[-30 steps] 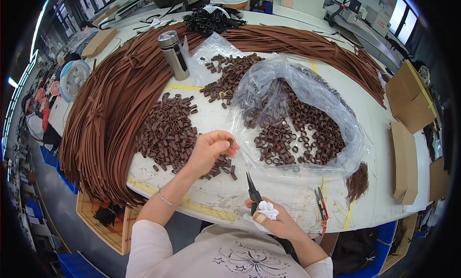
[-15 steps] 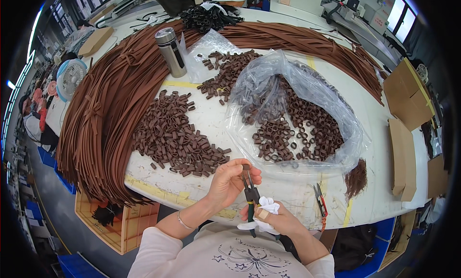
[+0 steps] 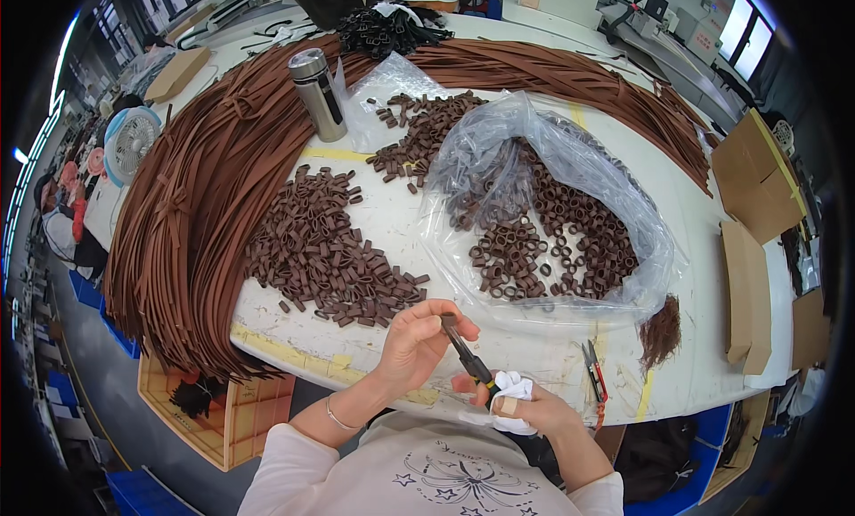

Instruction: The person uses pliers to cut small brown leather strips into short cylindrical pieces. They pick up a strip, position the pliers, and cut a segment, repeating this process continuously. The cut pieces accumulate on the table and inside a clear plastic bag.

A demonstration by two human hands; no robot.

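Observation:
My right hand [image 3: 539, 412] is closed round the handles of a pair of dark long-nosed pliers [image 3: 476, 366] with yellow marks, a white cloth [image 3: 510, 390] bunched against the grip. The pliers' jaws point up and left, toward my left hand [image 3: 417, 345]. A small brown strap loop [image 3: 449, 320] sits at their tips, and the curled fingers of my left hand close about it. Just beyond lies a heap of flattened brown loops [image 3: 325, 249]. Rounder brown rings [image 3: 592, 240] fill an opened clear plastic bag [image 3: 579, 173] on the right.
Long brown straps [image 3: 191, 200] curve round the table's left and far sides. A steel flask [image 3: 319, 97] stands at the back. Red-handled snips [image 3: 595, 378] and a tuft of brown threads [image 3: 660, 333] lie on the right. Cardboard boxes [image 3: 746, 293] stand beyond the right edge.
The pliers have turned, and their jaws, seen apart before, now look like one narrow line. My right hand has shifted slightly right; my left fingers remain about the loop.

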